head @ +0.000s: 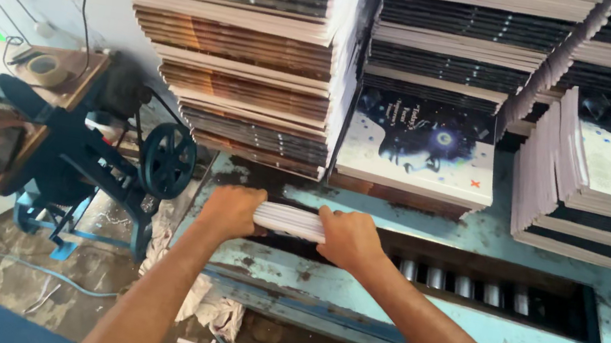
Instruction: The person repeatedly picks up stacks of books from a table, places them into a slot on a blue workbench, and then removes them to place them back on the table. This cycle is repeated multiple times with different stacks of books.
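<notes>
My left hand (232, 211) and right hand (348, 237) are both closed around the ends of a white booklet bundle (290, 222), held edge-on over the slot of the pale blue worktop (472, 235). Metal rollers (465, 285) sit inside the slot. Booklet stacks (256, 69) stand behind.

Both hands, the left hand (232, 211) and the right hand (348, 237), hold a bundle of pages (290, 221) over the table's slot (465, 281). Book stacks (257, 61) stand behind. A wheel machine (164, 160) sits left.
</notes>
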